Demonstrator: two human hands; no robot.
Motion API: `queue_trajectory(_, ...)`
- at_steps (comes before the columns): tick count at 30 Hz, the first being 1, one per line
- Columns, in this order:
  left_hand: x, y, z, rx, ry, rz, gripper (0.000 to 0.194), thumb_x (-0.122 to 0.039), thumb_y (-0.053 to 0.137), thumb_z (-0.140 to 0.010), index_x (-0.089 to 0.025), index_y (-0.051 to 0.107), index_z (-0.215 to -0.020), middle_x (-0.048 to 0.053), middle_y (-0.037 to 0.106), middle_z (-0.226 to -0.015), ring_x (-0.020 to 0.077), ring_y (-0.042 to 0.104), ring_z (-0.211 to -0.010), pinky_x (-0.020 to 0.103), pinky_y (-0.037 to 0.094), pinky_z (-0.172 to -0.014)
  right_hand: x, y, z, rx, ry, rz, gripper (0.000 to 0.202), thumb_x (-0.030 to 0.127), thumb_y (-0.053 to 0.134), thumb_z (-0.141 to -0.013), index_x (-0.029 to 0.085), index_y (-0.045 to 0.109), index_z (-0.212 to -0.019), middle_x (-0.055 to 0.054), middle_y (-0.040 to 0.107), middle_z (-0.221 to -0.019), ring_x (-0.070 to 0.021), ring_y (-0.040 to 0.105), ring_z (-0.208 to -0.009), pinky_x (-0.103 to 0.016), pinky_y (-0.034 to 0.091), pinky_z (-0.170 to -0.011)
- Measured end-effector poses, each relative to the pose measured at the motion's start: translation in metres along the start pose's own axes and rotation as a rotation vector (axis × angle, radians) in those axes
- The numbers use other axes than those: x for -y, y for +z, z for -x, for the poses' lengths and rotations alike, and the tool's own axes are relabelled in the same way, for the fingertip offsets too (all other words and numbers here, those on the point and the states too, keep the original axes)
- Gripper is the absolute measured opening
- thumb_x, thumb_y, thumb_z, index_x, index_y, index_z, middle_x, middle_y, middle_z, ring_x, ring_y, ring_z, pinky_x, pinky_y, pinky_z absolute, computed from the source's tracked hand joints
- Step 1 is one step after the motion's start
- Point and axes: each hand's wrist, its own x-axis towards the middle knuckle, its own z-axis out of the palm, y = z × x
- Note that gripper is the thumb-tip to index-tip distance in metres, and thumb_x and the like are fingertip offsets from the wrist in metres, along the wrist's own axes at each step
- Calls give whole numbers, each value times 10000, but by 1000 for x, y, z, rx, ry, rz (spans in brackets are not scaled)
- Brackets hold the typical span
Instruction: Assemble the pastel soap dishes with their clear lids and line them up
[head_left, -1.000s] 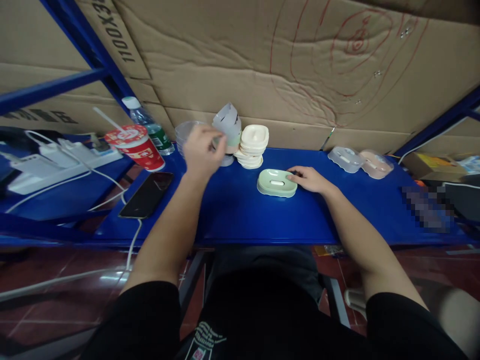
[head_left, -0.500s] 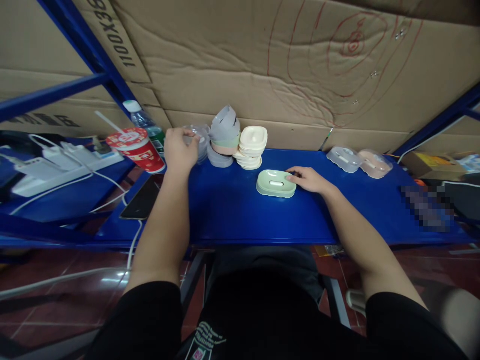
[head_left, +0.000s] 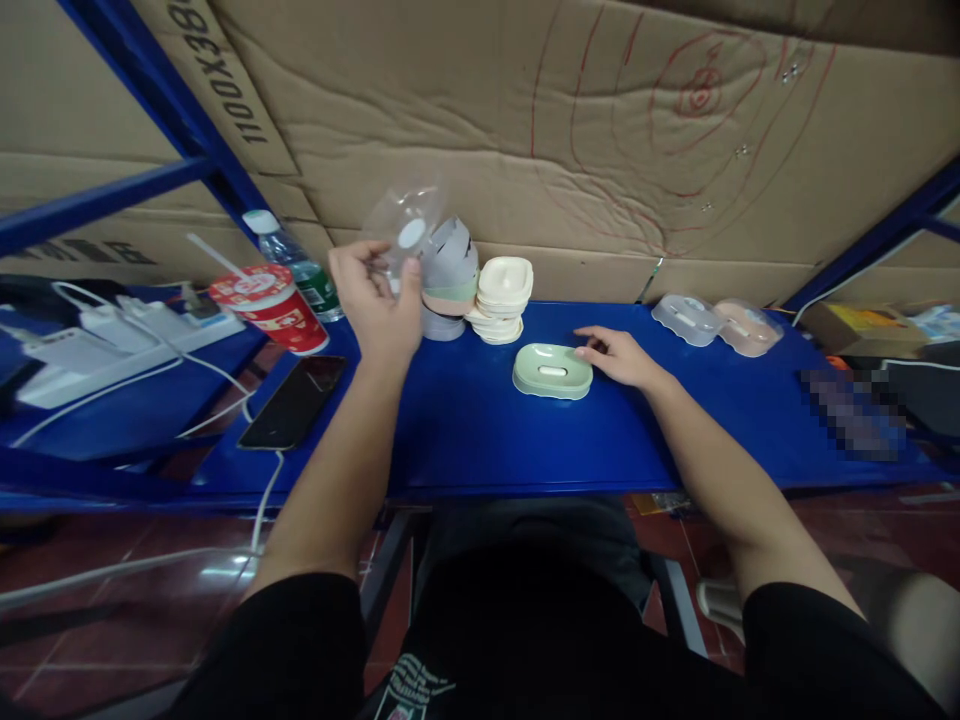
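Observation:
My left hand (head_left: 382, 308) pinches a clear plastic lid (head_left: 407, 214) with a white oval on it. The lid is tilted, up in front of the cardboard. Just right of that hand stand stacked grey, green and peach trays (head_left: 452, 275), with a pile of cream soap-dish inserts (head_left: 505, 290) beside them. A light green soap dish (head_left: 553, 370) lies on the blue table, a small white-looking slot in its middle. At its right rim is my right hand (head_left: 616, 356), fingers loosely apart and nothing held; whether a fingertip touches the rim, I cannot tell.
Two lidded soap dishes, one grey (head_left: 686, 318) and one peach (head_left: 748, 326), sit at the back right. On the left are a red paper cup (head_left: 281, 318) with a straw, a water bottle (head_left: 300, 265), a phone (head_left: 294, 403) and a power strip (head_left: 127, 350) with cables.
My left hand has lifted the clear lid from beside the stacked trays, moving slightly right. My right hand stays by the green dish, its index finger now off the rim.

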Motion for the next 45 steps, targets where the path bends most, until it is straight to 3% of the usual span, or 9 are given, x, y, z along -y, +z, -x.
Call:
queue_trajectory(9, -17, 60, 46, 35, 185, 106, 424, -438, 604, -1033, -244, 540, -1405, 34, 695, -972, 151, 609, -706, 343, 549, -730, 41, -4, 10, -236, -125, -257, 1111, 941, 627, -771, 282, 412, -1640, -112, 718, -1185, -229, 693, -846, -404, 603, -803)
queue_trajectory(13, -16, 77, 53, 151, 107, 265, 571, -454, 525, -1072, -262, 342, -1577, 23, 678, -962, 126, 549, -612, 309, 494, -616, 41, -8, 14, -287, -102, -327, 889, 998, 542, -768, 228, 749, -1160, -51, 679, -783, -205, 635, -678, -368, 543, -664)
queue_trajectory(18, -8, 91, 55, 150, -11, 325, 417, -453, 447, -1100, -263, 411, -1470, 15, 654, -904, 153, 609, -670, 329, 522, -654, 36, -19, 15, -103, -51, -424, 964, 1063, 227, -792, 222, 676, -649, -53, 568, -582, -177, 543, -533, -350, 453, -549)
queue_trajectory(21, -8, 95, 55, 148, -49, 332, 299, -463, 413, -1115, -265, 503, -1321, -15, 585, -774, 164, 605, -668, 339, 525, -660, 35, -18, 12, -131, -4, -284, 850, 1005, 425, -824, 214, 728, -753, -48, 613, -634, -186, 579, -588, -355, 492, -611)
queue_trajectory(24, -11, 94, 53, 111, -103, 453, 292, -488, 412, -1115, -273, 524, -1277, -15, 557, -762, 156, 564, -627, 328, 517, -612, 33, -12, 9, -233, -48, -89, 869, 940, 669, -744, 216, 753, -1217, -115, 744, -1012, -258, 687, -826, -426, 580, -788)
queue_trajectory(28, -13, 92, 46, 169, -247, 670, 336, -526, 437, -1099, -266, 563, -1272, -12, 557, -778, 116, 476, -512, 287, 460, -487, 36, -6, 8, -201, -194, 78, 1293, 896, 789, -658, 299, 317, -1704, -164, 493, -1618, -430, 562, -1382, -607, 525, -1101)
queue_trajectory(33, -6, 93, 45, 261, -394, 624, 481, -584, 440, -1075, -220, 616, -1334, 41, 663, -925, 109, 556, -579, 278, 524, -565, 42, -4, 10, -117, -272, 140, 1185, 861, 786, -708, 319, 379, -1680, -140, 582, -1544, -420, 587, -1373, -623, 498, -1155)
queue_trajectory(39, -7, 88, 53, 512, -254, 68, 749, -662, 587, -969, -190, 514, -1547, 170, 621, -1479, 342, 627, -1325, 485, 513, -1116, 36, -8, 12, 9, -151, 183, 1149, 863, 828, -644, 234, 547, -1564, -169, 669, -1438, -438, 644, -1304, -631, 514, -1125)
queue_trajectory(45, -7, 84, 55, 773, -135, -75, 850, -693, 615, -930, -208, 457, -1610, 180, 522, -1612, 405, 598, -1388, 508, 507, -1141, 29, -9, 11, 165, -13, 164, 1089, 770, 890, -636, 179, 600, -1504, -194, 675, -1442, -434, 678, -1266, -607, 546, -1099)
